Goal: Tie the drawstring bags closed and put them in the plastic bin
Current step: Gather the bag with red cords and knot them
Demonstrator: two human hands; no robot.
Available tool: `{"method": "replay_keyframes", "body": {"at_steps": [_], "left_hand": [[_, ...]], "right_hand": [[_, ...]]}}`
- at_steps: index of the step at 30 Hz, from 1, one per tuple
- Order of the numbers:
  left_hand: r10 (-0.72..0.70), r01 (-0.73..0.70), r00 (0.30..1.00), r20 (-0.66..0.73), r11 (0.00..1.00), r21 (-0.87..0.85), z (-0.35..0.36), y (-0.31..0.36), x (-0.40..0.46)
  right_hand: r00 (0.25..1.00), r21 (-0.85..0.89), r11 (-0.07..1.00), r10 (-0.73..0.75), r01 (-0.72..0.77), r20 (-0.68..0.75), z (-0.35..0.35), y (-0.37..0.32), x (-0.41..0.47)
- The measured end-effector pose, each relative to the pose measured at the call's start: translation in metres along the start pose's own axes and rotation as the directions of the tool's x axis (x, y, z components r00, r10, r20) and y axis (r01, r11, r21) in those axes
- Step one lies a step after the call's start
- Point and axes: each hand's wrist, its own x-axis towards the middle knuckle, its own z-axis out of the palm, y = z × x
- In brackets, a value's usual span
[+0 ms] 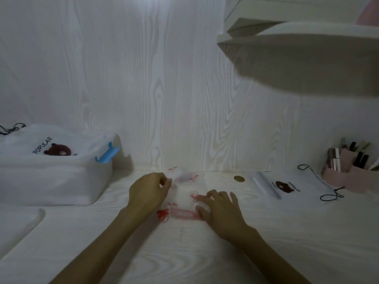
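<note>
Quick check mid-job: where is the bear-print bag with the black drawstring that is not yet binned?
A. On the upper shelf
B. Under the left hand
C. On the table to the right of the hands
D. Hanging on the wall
C: the bear-print bag lies flat on the table, right of the right hand, beside the pink organizer.

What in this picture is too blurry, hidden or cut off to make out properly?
- Head view: the red-stringed bag is motion-blurred, and the left hand and right hand cover its sides; whether it is tied is unclear.
- The plastic bin runs off the left edge.
- The items in the pink organizer are too small and dim to identify.
- The shelf is cut off at the right edge.
</note>
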Motion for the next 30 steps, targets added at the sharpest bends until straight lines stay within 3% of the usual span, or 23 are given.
{"method": "replay_keyframes", "body": {"at_steps": [4, 6, 8, 10, 15, 20, 24, 26, 30], "left_hand": [[-0.021, 0.041, 0.988, 0.152, 0.990, -0.132, -0.006, -0.026, -0.021], [-0.064, 0.098, 0.985, 0.160, 0.972, -0.214, -0.008, -0.032, -0.038], [-0.121, 0.153, 0.984, 0.128, 0.949, -0.277, -0.010, -0.032, -0.054], [-0.179, 0.198, 0.979, 0.092, 0.938, -0.284, -0.014, -0.026, -0.066], [-0.138, 0.143, 0.990, 0.042, 0.968, -0.204, -0.016, -0.017, -0.076], [-0.043, 0.050, 0.997, 0.065, 0.992, -0.119, -0.008, -0.028, -0.073], [-0.048, 0.061, 0.996, 0.069, 0.979, -0.194, -0.006, -0.032, -0.072], [-0.075, 0.094, 0.994, 0.077, 0.954, -0.285, -0.005, -0.035, -0.069], [-0.120, 0.157, 0.987, 0.103, 0.833, -0.530, -0.007, -0.047, -0.062]], "right_hand": [[0.998, 0.079, 0.995, 0.062, -0.064, 0.021, 0.004, -0.004, 0.023], [0.994, 0.322, 0.942, 0.107, -0.095, -0.020, 0.000, -0.007, 0.022], [0.971, 0.557, 0.820, 0.218, -0.131, -0.093, -0.010, -0.004, 0.014], [0.943, 0.636, 0.752, 0.313, -0.173, -0.113, -0.023, 0.006, 0.002], [0.962, 0.651, 0.719, 0.264, -0.243, 0.068, -0.028, 0.037, -0.029], [0.980, 0.532, 0.829, 0.198, -0.174, 0.013, -0.017, 0.030, -0.029], [0.986, 0.430, 0.901, 0.119, -0.057, -0.120, -0.009, 0.017, -0.032], [0.973, 0.370, 0.927, 0.144, -0.068, -0.181, -0.008, 0.010, -0.033], [0.959, 0.406, 0.911, 0.178, -0.075, -0.222, -0.010, 0.006, -0.031]]}}
